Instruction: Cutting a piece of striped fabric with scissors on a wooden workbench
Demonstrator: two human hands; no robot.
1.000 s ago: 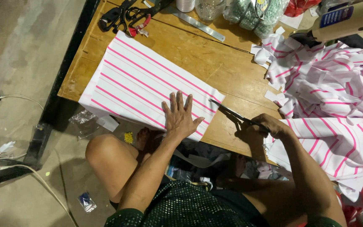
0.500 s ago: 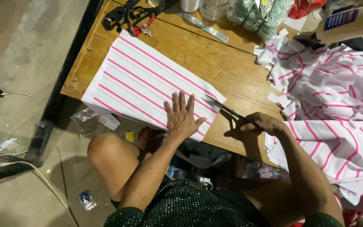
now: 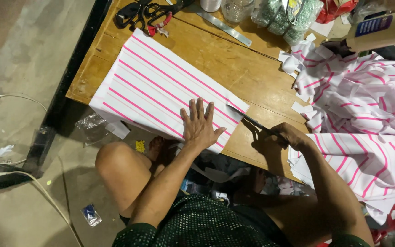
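Observation:
A white sheet of fabric with pink stripes (image 3: 154, 89) lies flat on the wooden table (image 3: 252, 68), its near edge hanging over the table's front. My left hand (image 3: 199, 124) presses flat on the sheet's near right corner, fingers spread. My right hand (image 3: 288, 136) grips a pair of scissors (image 3: 252, 121) whose blades point left and touch the sheet's right edge.
A heap of pink-striped fabric pieces (image 3: 362, 100) covers the table's right side. At the back lie black scissors (image 3: 138, 11), a metal ruler (image 3: 225, 25), a glass jar (image 3: 236, 8) and a bag of green material (image 3: 286, 16). My bare knee (image 3: 115, 160) is below the table edge.
The scissors have moved left, from right of the sheet to its right edge. My left hand has stayed pressed on the fabric.

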